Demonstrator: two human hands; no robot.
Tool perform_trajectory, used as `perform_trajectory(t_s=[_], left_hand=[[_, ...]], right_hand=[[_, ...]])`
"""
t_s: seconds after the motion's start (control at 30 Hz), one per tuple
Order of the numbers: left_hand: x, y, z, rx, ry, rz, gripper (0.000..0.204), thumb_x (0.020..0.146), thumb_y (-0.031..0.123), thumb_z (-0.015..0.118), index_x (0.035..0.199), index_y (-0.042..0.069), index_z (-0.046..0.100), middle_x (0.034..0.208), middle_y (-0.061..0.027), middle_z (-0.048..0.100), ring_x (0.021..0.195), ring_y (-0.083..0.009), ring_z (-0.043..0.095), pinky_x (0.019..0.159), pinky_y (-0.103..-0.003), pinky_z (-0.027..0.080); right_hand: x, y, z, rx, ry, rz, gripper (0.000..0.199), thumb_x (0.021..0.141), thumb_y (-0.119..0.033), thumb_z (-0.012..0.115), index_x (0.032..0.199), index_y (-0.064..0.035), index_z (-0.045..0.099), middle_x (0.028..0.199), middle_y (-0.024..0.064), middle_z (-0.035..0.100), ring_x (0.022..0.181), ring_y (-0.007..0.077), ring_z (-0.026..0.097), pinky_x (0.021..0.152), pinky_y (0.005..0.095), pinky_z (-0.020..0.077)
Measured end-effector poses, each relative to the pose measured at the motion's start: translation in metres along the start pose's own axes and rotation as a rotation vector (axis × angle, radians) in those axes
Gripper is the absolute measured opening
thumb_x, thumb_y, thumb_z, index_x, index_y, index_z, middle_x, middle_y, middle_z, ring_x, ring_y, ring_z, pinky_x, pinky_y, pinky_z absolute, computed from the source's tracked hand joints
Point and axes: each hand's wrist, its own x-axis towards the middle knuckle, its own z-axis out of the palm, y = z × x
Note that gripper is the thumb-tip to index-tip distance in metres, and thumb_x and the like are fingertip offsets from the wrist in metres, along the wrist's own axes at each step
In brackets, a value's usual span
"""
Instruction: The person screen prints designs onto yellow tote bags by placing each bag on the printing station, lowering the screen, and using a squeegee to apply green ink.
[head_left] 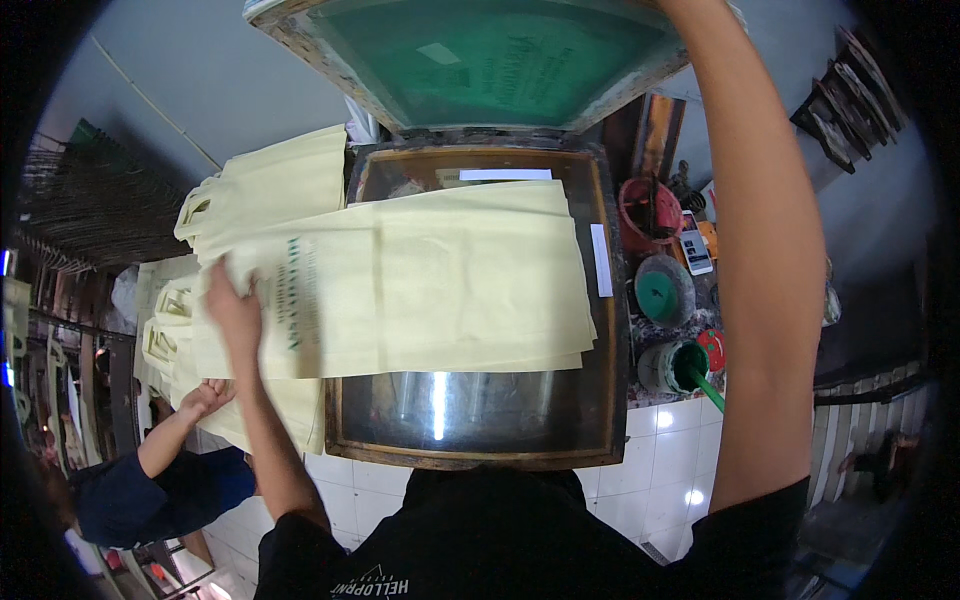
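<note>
Probably the step is shifting a printed bag (345, 300): it lies over the counter's (470, 425) left edge, beneath the blurred left hand (236, 305), whose grip I cannot tell; the right hand is out of view. Next likely calls for laying it flat left of the counter.

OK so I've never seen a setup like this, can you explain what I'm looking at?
There's no machine arm here, just a person's bare hands. The one picture comes from a fisheye camera on their head, looking down, so edges bend. Pale bags lie across a dark framed table; a green screen is tilted up beyond it. The left hand is over a bag with green print; blur hides whether it grips anything. The right arm reaches up, its hand out of view. Another person's hand is by the bags at left.
</note>
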Motion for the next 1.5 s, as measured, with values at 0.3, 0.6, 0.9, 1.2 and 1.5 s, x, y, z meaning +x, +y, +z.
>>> perform_trajectory(t_s=[0.3, 0.6, 0.9, 1.2, 1.5], left_hand=[[-0.026, 0.33, 0.189, -0.451, -0.296, 0.45, 0.047, 0.098, 0.029, 0.06, 0.139, 0.006, 0.056, 0.146, -0.02, 0.053, 0.141, -0.0383, 0.043, 0.115, -0.059, 0.031], [0.0, 0.349, 0.19, -0.466, -0.451, 0.598, 0.029, 0.089, 0.021, 0.069, 0.115, 0.009, 0.07, 0.123, -0.0113, 0.061, 0.12, -0.0317, 0.052, 0.1, -0.049, 0.037], [0.013, 0.358, 0.195, -0.564, -0.482, 0.743, 0.014, 0.092, 0.015, 0.063, 0.104, 0.01, 0.068, 0.093, -0.0117, 0.069, 0.098, -0.0337, 0.065, 0.094, -0.051, 0.043], [0.038, 0.4, 0.198, -0.218, -0.576, 0.866, 0.035, 0.097, 0.019, 0.057, 0.132, 0.017, 0.057, 0.111, -0.0202, 0.07, 0.107, -0.0384, 0.065, 0.106, -0.055, 0.041], [-0.039, 0.4, 0.157, -0.227, -0.765, 0.676, 0.092, 0.088, 0.078, 0.049, 0.161, 0.023, 0.032, 0.17, -0.0202, 0.008, 0.157, -0.0404, 0.001, 0.122, -0.064, -0.001]], right_hand=[[-0.003, 0.002, 0.003, 0.085, 0.022, -0.103, 0.052, 0.082, -0.051, 0.076, 0.1, -0.0028, 0.079, 0.099, 0.0215, 0.075, 0.094, 0.0395, 0.071, 0.083, 0.0468, 0.0554], [-0.011, 0.014, -0.003, 0.128, -0.06, -0.098, 0.049, 0.085, -0.047, 0.076, 0.098, -0.0008, 0.079, 0.098, 0.0217, 0.075, 0.092, 0.0368, 0.072, 0.083, 0.0452, 0.0554], [-0.004, 0.019, 0.01, 0.071, 0.054, -0.149, 0.045, 0.085, -0.045, 0.078, 0.094, -0.0005, 0.08, 0.091, 0.0211, 0.076, 0.085, 0.0335, 0.073, 0.078, 0.0438, 0.0558], [-0.014, 0.009, -0.009, 0.178, -0.063, -0.069, 0.044, 0.083, -0.044, 0.079, 0.09, -0.0014, 0.08, 0.089, 0.0195, 0.076, 0.082, 0.0327, 0.073, 0.076, 0.0429, 0.0559], [0.001, 0.018, 0.015, 0.043, 0.076, -0.131, 0.043, 0.08, -0.045, 0.079, 0.092, -0.0037, 0.081, 0.092, 0.0196, 0.076, 0.087, 0.0328, 0.074, 0.08, 0.0419, 0.0558]])
